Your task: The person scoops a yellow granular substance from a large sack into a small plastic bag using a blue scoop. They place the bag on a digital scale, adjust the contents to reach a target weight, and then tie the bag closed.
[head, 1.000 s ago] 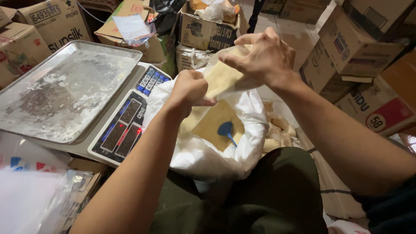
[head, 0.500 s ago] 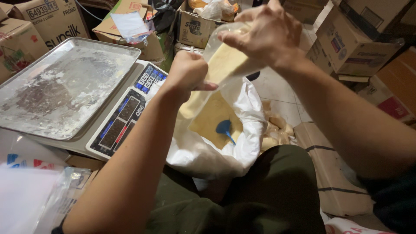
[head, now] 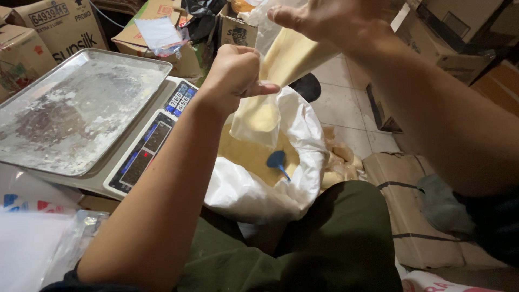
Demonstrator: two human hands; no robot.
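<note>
My left hand [head: 235, 73] is closed in a fist around the middle of a clear plastic bag [head: 273, 86] that holds pale yellow powder. My right hand [head: 330, 19] pinches the bag's top, higher up near the frame's upper edge. The bag hangs stretched between the two hands, above a large white sack [head: 259, 192] with its mouth rolled open. Inside the sack lies more yellow powder with a small blue scoop [head: 277, 160] resting on it. The sack sits on the floor between my knees.
A digital weighing scale [head: 148, 146] with a powder-dusted metal tray [head: 75, 108] stands to the left. Cardboard boxes [head: 59, 30] ring the area at the back and right. Empty plastic bags [head: 38, 249] lie at the lower left. My green-trousered leg [head: 330, 238] fills the bottom.
Both hands have lifted the powder bag higher. My right hand has gone up toward the frame's top and the bag is pulled longer between the hands.
</note>
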